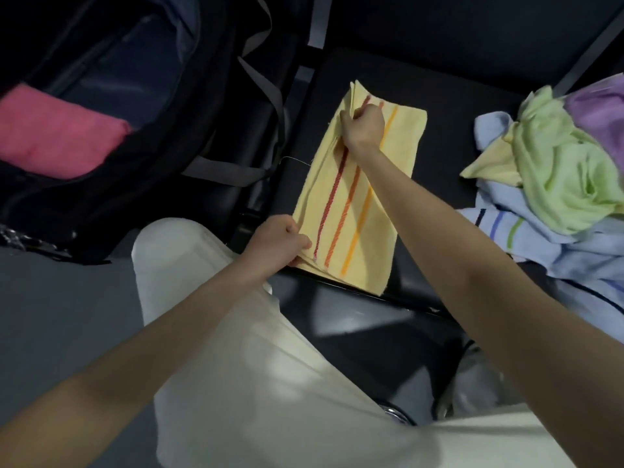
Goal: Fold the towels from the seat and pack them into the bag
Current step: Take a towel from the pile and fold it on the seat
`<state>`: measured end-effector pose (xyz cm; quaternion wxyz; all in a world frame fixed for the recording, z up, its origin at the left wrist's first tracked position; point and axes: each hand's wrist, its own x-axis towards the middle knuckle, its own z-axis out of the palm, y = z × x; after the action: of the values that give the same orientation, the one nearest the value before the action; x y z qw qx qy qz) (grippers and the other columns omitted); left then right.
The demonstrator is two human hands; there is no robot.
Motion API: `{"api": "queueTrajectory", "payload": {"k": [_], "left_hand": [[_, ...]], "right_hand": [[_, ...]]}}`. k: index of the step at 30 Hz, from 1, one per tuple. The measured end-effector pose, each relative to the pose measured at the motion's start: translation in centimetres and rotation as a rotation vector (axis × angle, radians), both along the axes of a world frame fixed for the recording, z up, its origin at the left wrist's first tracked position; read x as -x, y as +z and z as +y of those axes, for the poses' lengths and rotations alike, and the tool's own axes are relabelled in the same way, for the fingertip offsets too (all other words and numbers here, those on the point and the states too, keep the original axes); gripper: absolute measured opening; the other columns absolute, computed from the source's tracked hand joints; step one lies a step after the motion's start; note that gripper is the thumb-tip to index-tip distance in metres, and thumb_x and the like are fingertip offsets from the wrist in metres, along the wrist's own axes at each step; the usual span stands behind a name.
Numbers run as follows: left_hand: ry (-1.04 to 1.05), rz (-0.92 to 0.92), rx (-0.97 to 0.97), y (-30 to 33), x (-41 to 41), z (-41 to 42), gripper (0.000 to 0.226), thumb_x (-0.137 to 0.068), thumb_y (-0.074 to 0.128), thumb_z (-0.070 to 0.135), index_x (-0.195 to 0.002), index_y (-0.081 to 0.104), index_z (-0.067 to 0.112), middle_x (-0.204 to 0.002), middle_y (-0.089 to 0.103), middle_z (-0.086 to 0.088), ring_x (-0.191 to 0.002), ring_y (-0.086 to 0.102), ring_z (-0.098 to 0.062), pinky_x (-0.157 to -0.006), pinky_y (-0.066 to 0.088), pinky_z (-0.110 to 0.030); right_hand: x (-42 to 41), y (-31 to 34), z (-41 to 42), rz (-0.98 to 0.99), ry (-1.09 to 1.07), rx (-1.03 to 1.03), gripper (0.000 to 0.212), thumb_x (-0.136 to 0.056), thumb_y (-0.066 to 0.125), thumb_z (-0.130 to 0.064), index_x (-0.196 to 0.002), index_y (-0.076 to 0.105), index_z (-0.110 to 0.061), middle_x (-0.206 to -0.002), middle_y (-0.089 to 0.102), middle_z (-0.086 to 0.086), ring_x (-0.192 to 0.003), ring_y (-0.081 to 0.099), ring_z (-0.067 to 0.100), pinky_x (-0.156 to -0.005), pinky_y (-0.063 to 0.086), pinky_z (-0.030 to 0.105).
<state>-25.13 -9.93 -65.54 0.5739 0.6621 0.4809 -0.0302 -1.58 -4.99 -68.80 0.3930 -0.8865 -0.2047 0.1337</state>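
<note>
A yellow towel (363, 211) with red, orange and amber stripes lies folded lengthwise on the dark seat (445, 116). My left hand (278, 241) pinches its near left corner at the seat's front edge. My right hand (363, 126) grips the far left edge of the same towel. An open dark bag (141, 96) stands to the left, with a folded pink towel (57, 133) inside it. A heap of loose towels (557, 184), green, purple, pale yellow and light blue, lies on the seat at the right.
Grey bag straps (263, 82) hang between the bag and the seat. My legs in light trousers (236, 332) stand close before the seat edge. Grey floor (60, 315) shows at the lower left.
</note>
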Motion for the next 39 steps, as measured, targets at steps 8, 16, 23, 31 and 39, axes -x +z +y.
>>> {"api": "queueTrajectory", "payload": {"k": [8, 16, 23, 31, 39], "left_hand": [[-0.257, 0.273, -0.680, -0.5, 0.7, 0.2, 0.032, -0.089, 0.062, 0.035, -0.104, 0.055, 0.008, -0.097, 0.061, -0.006, -0.085, 0.060, -0.024, -0.067, 0.048, -0.035], [-0.140, 0.321, -0.528, -1.3, -0.4, -0.6, 0.034, -0.085, 0.070, 0.034, -0.094, 0.058, 0.004, -0.091, 0.061, -0.009, -0.083, 0.059, -0.025, -0.061, 0.041, -0.033], [-0.253, 0.345, -0.590, 0.1, -0.6, -4.0, 0.022, -0.093, 0.058, 0.027, -0.103, 0.056, 0.007, -0.110, 0.054, -0.015, -0.101, 0.053, -0.032, -0.077, 0.042, -0.037], [0.026, -0.002, -0.137, 3.3, 1.6, -7.5, 0.028, -0.089, 0.060, 0.013, -0.113, 0.047, 0.012, -0.094, 0.062, -0.009, -0.072, 0.065, -0.019, -0.064, 0.060, -0.036], [0.489, -0.360, 0.473, 6.0, 0.1, -6.6, 0.011, -0.088, 0.060, 0.009, -0.096, 0.065, 0.004, -0.082, 0.074, -0.007, -0.068, 0.068, -0.014, -0.070, 0.057, -0.026]], "right_hand": [[4.2, 0.9, -8.7, -0.140, 0.175, -0.035, 0.020, -0.093, 0.052, -0.015, -0.111, 0.055, -0.007, -0.109, 0.056, 0.005, -0.085, 0.052, 0.007, -0.067, 0.039, 0.010], [9.4, 0.6, -20.2, -0.123, -0.029, 0.264, 0.054, -0.078, 0.073, -0.031, -0.112, 0.044, -0.002, -0.117, 0.044, 0.015, -0.103, 0.047, 0.029, -0.083, 0.044, 0.035], [10.9, 1.5, -22.5, 0.123, 0.085, 0.383, 0.035, -0.088, 0.060, -0.036, -0.069, 0.045, -0.010, -0.104, 0.051, 0.015, -0.094, 0.048, 0.025, -0.069, 0.043, 0.031], [10.5, 5.2, -27.7, 0.396, -0.026, 0.088, 0.018, -0.084, 0.066, -0.022, -0.087, 0.053, -0.011, -0.078, 0.051, -0.004, -0.071, 0.051, 0.014, -0.055, 0.040, 0.025], [8.6, 8.0, -27.4, 1.131, -0.336, -0.607, 0.006, -0.086, 0.059, -0.005, -0.092, 0.057, -0.004, -0.072, 0.056, 0.005, -0.050, 0.051, 0.008, -0.040, 0.038, 0.015]]}}
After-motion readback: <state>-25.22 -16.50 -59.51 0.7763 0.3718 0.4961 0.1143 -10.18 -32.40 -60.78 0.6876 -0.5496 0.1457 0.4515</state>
